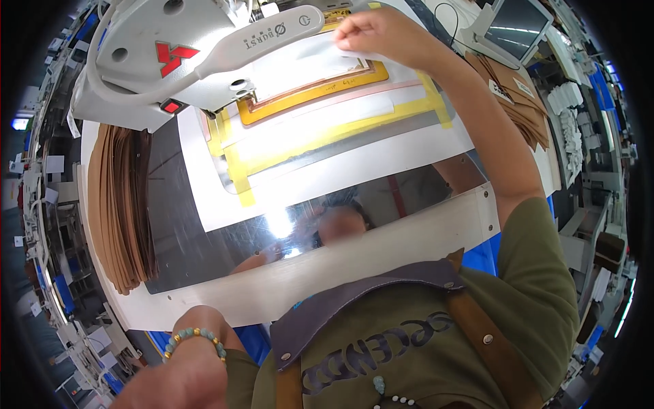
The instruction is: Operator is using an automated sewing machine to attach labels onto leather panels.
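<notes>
My right hand (390,35) reaches to the far side of the work area. Its fingers are bent together at the edge of a thin white sheet (293,71), and the fingertips look pinched on it. The sheet lies within a yellow frame-like template (313,100), below the sewing machine head (157,48). Yellow tape (327,138) borders a clear plate around the template. Blurred in the lower left corner is my left hand (163,385), with a beaded bracelet (194,334) at its wrist. It is away from the template, and its fingers are hidden.
A stack of brown flat pieces (119,204) stands along the left edge of the table. More brown pieces (511,95) lie at the right, near a screen (511,27). A grey lamp arm (262,37) juts over the template. A shiny metal plate (381,204) runs along the front.
</notes>
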{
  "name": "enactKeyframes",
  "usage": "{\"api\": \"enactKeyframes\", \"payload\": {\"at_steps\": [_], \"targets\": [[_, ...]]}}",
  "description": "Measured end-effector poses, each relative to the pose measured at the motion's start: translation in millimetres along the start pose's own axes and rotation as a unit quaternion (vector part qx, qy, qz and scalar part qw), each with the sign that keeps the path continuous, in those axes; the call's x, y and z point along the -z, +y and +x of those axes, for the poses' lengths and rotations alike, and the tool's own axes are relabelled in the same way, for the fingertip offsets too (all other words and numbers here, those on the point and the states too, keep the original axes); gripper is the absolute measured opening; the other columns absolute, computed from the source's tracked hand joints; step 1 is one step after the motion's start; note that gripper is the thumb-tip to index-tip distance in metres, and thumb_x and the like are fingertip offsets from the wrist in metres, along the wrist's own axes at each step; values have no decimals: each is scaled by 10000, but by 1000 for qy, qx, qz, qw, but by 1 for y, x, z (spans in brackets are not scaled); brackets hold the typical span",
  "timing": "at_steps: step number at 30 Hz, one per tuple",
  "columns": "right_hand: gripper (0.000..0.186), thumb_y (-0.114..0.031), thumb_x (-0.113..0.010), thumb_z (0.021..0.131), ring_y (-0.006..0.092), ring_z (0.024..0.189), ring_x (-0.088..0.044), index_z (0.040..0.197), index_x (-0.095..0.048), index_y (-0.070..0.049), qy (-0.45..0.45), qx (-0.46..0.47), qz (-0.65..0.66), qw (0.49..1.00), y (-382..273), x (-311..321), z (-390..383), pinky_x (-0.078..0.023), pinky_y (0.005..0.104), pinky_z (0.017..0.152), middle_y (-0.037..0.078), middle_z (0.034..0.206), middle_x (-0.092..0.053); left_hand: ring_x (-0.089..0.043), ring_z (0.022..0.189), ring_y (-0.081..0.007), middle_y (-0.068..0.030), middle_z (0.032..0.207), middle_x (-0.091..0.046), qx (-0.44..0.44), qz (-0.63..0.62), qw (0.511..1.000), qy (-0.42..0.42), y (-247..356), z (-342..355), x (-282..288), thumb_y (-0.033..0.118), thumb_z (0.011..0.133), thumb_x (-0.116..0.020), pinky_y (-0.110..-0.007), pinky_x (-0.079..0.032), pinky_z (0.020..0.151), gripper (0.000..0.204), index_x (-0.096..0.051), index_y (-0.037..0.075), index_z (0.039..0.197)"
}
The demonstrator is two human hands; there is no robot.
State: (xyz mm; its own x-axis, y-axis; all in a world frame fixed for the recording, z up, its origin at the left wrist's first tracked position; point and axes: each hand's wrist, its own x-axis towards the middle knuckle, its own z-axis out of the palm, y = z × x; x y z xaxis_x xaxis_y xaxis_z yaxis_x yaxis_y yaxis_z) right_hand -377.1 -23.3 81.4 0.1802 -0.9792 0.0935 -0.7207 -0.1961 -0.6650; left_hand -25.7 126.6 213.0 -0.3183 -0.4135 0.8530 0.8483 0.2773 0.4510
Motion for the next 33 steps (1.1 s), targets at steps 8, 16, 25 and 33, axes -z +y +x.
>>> {"api": "enactKeyframes", "payload": {"at_steps": [8, 16, 25, 33], "targets": [[214, -158, -725, 945, 167, 923, -742, 1111, -825, -68, -163, 45, 76, 983, -6, -62, 64, -564, 317, 831, 68, 1006, -820, -669, 1198, -146, 19, 1298, -755, 8, 34, 997, -71, 20, -26, 38, 148, 977, -792, -317, -517, 938, 286, -773, 172, 1261], [183, -155, -800, 891, 177, 865, -733, 1056, -806, -75, -149, 11, 94, 984, -5, -77, 53, -566, 345, 779, 59, 952, -797, -323, 1590, -467, -214, 1683, -443, 435, 725, 497, -195, -54, -101, 123, 226, 1028, -646, -548, -257, 1295, 550, -588, 64, 1550], [208, -204, -848, 852, 206, 856, -747, 1010, -802, -77, -126, 34, 77, 989, -12, -90, 56, -572, 365, 780, 63, 937, -801, -308, 1549, -493, -300, 1668, -355, 404, 723, 517, -216, -97, -121, 162, 564, 1049, -573, -648, -198, 1275, 748, -527, 28, 1568], [211, -275, -838, 881, 200, 848, -743, 997, -805, -102, -126, 34, 44, 990, -17, -91, 56, -569, 373, 776, 61, 924, -796, -324, 1541, -463, -296, 1627, -394, 397, 720, 531, -205, -108, -122, 168, 628, 1050, -521, -645, -160, 1286, 785, -530, 31, 1559]]}}
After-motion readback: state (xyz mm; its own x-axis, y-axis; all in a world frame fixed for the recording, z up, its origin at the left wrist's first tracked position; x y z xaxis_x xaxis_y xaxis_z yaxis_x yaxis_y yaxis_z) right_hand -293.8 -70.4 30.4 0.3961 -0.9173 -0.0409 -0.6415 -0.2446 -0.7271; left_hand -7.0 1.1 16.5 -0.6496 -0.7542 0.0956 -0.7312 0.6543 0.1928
